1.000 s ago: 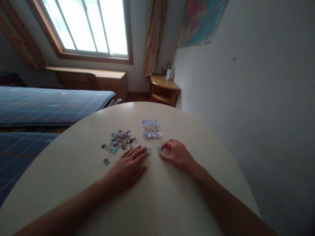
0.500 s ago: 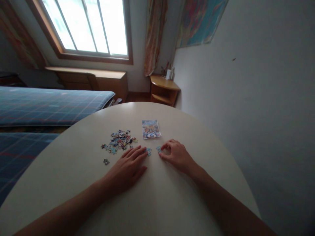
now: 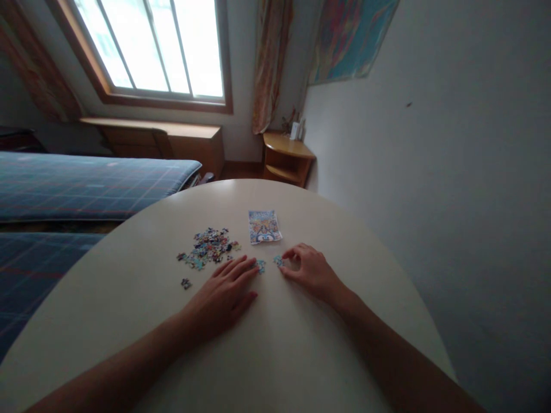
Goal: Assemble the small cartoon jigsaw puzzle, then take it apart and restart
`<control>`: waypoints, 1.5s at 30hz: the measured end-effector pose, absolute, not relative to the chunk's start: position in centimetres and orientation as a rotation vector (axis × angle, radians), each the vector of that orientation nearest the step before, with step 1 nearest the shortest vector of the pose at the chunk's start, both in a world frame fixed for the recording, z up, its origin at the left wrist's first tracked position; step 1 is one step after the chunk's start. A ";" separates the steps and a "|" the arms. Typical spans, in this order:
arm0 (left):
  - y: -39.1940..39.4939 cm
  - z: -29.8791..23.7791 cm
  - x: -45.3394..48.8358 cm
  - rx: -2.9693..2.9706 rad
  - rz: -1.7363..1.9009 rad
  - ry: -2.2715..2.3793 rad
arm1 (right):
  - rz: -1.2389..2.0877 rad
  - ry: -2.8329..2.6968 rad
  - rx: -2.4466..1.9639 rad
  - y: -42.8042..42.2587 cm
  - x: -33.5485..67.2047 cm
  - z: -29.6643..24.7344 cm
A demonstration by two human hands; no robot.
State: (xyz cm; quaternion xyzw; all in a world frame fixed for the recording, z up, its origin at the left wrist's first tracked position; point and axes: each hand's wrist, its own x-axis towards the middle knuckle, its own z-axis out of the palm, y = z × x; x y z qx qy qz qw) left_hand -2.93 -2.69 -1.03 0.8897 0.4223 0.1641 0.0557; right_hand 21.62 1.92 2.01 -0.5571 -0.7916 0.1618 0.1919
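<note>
My left hand (image 3: pixel 226 292) lies flat on the round cream table (image 3: pixel 275 355), fingers stretched out, fingertips touching a small bluish cluster of joined puzzle pieces (image 3: pixel 260 265). My right hand (image 3: pixel 310 269) rests to its right with fingers curled in a pinch on another small bluish puzzle piece (image 3: pixel 278 261). A heap of loose colourful puzzle pieces (image 3: pixel 209 246) sits to the left of both hands. One stray piece (image 3: pixel 186 283) lies nearer the left arm. A small printed picture card (image 3: pixel 264 226) lies just beyond the hands.
A white wall (image 3: pixel 451 172) runs close along the table's right side. Blue plaid mattresses (image 3: pixel 86 183) lie to the left. A wooden corner shelf (image 3: pixel 286 156) and a bench under the window (image 3: pixel 150 46) stand at the back.
</note>
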 end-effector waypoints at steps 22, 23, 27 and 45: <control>-2.7 -1.1 -2.9 2.714 0.509 1.285 | 0.432 -2.382 -1.309 1.9 22.2 2.0; -2.7 -1.1 -3.0 2.711 0.514 1.281 | 0.430 -2.385 -1.309 1.9 22.2 2.0; -2.6 -1.2 -3.1 2.702 0.517 1.274 | 0.411 -2.399 -1.322 1.9 22.2 2.0; -2.7 -1.1 -3.0 2.693 0.507 1.288 | 0.324 -2.675 -1.333 -0.6 22.6 4.6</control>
